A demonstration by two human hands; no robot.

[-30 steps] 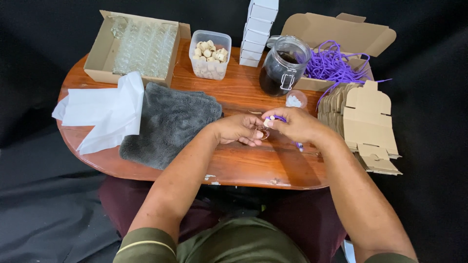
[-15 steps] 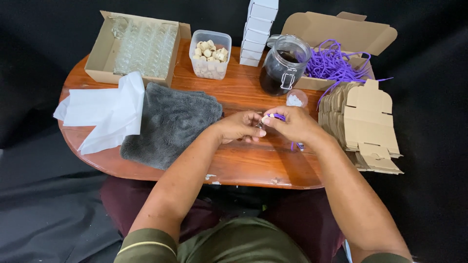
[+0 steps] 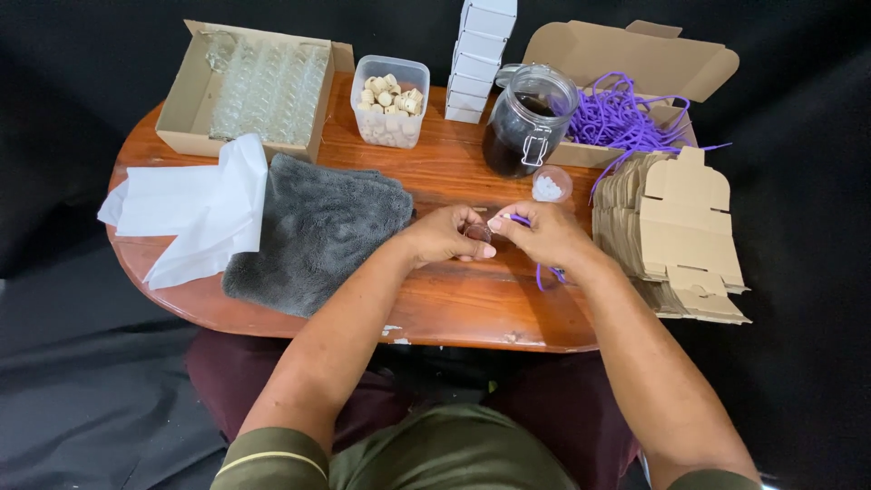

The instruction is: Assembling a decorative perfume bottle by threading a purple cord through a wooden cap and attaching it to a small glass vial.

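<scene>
— What is seen on the table [image 3: 454,308], from the left?
— A white cloth [image 3: 195,209], then a grey towel [image 3: 313,227].
— And the hands?
— A small round bottle [image 3: 478,233] is pinched by the left hand [image 3: 446,234]. A purple string [image 3: 544,270] is held tight by the right hand [image 3: 543,236].

My left hand [image 3: 449,236] and right hand [image 3: 542,234] close together over a small dark round thing [image 3: 478,233]; my fingers cover most of it, so I cannot tell what it is. A purple cord [image 3: 547,272] runs under my right palm, its middle hidden. Just beyond my right hand, the small clear cup [image 3: 551,184] holds white bits too small to tell. Farther off, the stack of white boxes [image 3: 480,62] is cut by the top edge.
</scene>
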